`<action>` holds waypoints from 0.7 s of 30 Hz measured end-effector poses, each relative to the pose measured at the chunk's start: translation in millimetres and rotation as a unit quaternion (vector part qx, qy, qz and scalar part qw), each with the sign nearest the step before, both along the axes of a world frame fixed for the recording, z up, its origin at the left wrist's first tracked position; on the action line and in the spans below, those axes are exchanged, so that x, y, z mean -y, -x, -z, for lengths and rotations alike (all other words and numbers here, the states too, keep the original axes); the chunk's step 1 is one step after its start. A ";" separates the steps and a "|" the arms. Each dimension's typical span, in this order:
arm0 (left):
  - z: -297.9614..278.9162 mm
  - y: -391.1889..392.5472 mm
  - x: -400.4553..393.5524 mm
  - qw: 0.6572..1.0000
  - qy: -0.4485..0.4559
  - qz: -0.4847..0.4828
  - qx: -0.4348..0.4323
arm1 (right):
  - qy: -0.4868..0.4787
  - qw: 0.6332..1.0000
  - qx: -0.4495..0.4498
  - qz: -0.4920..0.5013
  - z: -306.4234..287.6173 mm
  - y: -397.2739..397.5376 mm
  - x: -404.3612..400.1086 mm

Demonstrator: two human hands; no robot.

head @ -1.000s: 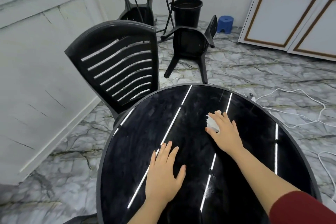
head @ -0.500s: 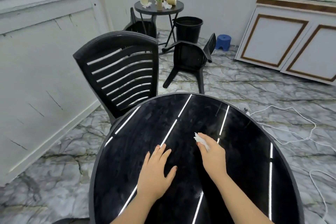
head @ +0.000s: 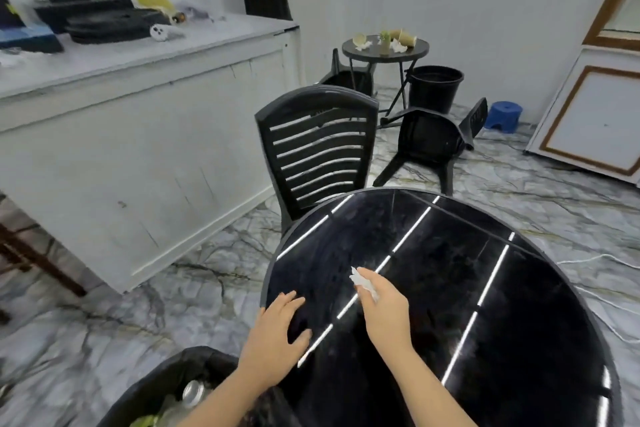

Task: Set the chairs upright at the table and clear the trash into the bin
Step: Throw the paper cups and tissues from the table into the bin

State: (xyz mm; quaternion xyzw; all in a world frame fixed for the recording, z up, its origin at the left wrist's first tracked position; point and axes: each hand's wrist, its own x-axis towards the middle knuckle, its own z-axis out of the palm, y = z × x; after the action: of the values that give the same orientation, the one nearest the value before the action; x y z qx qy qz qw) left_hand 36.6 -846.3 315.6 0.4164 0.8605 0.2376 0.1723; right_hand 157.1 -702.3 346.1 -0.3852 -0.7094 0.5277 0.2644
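My right hand (head: 384, 312) pinches a crumpled white tissue (head: 362, 281) above the round black table (head: 519, 288). My left hand (head: 277, 336) rests flat with spread fingers on the table's left edge. A black bin (head: 166, 378) holding a can and other trash sits at the lower left, below my left arm. One black slatted chair (head: 318, 149) stands upright at the table's far side. Behind it a second black chair (head: 433, 139) lies tipped on the floor.
A small round table (head: 412, 50) with cups and tissues stands at the back, with a tipped chair (head: 346, 76) and a black bucket (head: 434, 87) beside it. A blue stool (head: 504, 114), a white counter (head: 138, 107) on the left and white cables (head: 606, 260) on the floor at right.
My view has swung left and the bin has come into sight. My right hand has drawn the tissue toward the table's left side; my left hand has slid to the table's left edge.
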 end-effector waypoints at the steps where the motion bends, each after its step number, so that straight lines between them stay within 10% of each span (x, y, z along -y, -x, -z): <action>1: -5.9 6.1 19.4 1.000 -0.002 -0.023 -0.004 | 0.000 1.000 0.006 -0.022 -1.4 8.1 18.1; 21: 88.7 -30.7 408.1 0.953 0.109 -0.262 0.106 | 0.005 0.932 0.228 -0.280 130.2 34.2 317.7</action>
State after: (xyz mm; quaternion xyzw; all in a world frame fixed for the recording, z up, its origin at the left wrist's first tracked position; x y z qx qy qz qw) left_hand 67.2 -1254.3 226.9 0.1275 0.9369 0.2219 0.2381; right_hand 122.8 -1020.0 215.8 -0.2822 -0.8268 0.4822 -0.0653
